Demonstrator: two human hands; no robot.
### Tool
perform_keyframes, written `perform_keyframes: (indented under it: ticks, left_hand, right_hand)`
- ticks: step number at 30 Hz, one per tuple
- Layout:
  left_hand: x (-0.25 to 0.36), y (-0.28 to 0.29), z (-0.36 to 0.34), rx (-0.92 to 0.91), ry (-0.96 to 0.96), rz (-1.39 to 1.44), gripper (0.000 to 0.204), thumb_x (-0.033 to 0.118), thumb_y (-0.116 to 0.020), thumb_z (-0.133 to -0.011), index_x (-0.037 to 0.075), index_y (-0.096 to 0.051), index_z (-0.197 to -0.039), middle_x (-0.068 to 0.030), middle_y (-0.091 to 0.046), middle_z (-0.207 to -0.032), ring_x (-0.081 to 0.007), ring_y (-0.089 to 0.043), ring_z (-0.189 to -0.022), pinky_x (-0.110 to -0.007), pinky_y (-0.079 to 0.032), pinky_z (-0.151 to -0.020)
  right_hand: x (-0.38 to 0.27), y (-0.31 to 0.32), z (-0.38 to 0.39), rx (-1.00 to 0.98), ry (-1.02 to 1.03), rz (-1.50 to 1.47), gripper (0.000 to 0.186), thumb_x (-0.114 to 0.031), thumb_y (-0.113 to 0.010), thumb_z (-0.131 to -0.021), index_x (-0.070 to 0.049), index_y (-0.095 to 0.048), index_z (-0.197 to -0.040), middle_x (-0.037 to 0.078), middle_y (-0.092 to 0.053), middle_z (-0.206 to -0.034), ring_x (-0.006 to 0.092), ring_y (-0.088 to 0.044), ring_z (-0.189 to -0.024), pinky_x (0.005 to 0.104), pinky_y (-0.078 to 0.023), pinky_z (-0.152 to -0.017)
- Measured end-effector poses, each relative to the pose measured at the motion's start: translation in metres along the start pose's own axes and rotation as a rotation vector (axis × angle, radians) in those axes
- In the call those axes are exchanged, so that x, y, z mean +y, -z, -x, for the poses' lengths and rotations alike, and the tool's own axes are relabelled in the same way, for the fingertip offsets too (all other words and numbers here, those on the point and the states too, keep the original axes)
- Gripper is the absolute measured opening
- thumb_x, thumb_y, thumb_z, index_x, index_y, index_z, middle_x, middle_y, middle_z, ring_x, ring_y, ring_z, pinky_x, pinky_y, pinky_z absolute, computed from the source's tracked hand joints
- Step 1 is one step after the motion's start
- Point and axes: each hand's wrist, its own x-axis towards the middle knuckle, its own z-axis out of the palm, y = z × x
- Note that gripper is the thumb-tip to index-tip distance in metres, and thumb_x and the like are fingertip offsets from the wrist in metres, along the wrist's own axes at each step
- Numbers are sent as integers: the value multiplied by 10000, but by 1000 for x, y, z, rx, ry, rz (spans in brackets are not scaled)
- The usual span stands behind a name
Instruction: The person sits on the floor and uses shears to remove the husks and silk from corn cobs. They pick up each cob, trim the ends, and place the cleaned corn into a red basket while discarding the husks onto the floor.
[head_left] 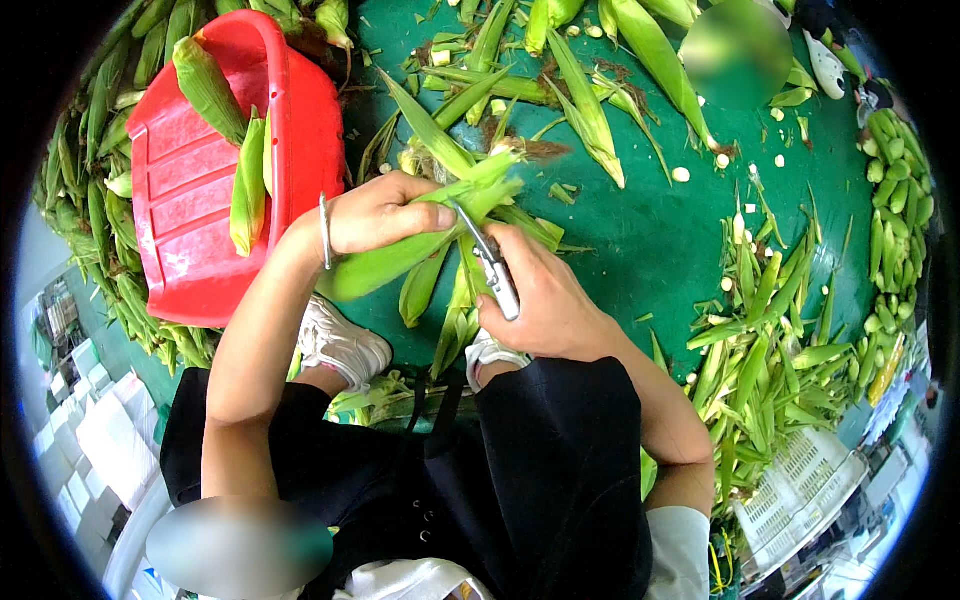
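My left hand (385, 212) grips an ear of corn (390, 262) in its green husk, thumb across the leaves and the brown silk end pointing to the upper right. In my right hand (550, 295) is a slim metal cutting tool (492, 262) with a pale handle. Its narrow tip touches or nearly touches the husk beside my left thumb; whether it has one blade or two is hard to tell. Just left of my left wrist stands a red plastic basin (312, 135) with a few husked-over ears (208, 90) in it.
Unopened corn ears (110, 230) are heaped behind the basin. Loose husks (760, 350) pile up on the right beside a white crate (800, 495). Several ears (585, 110) and cut stem pieces (681, 174) lie on the green floor (640, 250) ahead. More ears (890, 210) line the far right.
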Motion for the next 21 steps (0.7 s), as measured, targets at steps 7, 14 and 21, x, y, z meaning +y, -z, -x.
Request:
perform_keyframes:
  ticks: [7,14,21]
  left_hand:
    - [-6,11,12,-159,-117,216,526,454,-612,-772,-54,-602,-909,-81,-605,-798,-162,-564,-736,-291,-448,-657]
    - [20,59,89,64,-123,313,561,512,-576,-772,-47,-601,-820,-150,-596,-768,-277,-608,-675,-369,-493,-638]
    - [22,142,166,132,167,-17,311,233,-561,-773,-30,-513,-614,-133,-555,-511,-225,-573,-410,-313,-491,-431]
  right_hand:
    - [-13,6,6,-51,-351,-522,376,-43,-580,-766,-37,-484,-1130,33,-541,-759,100,-540,-651,262,-444,-572]
    - [21,24,15,104,-435,-388,434,-91,-632,-751,-30,-469,-1149,43,-546,-787,126,-545,-672,285,-455,-619]
    - [75,85,-24,287,-511,339,450,-207,-664,-680,-10,-462,-1031,207,-570,-931,370,-578,-859,458,-468,-747]
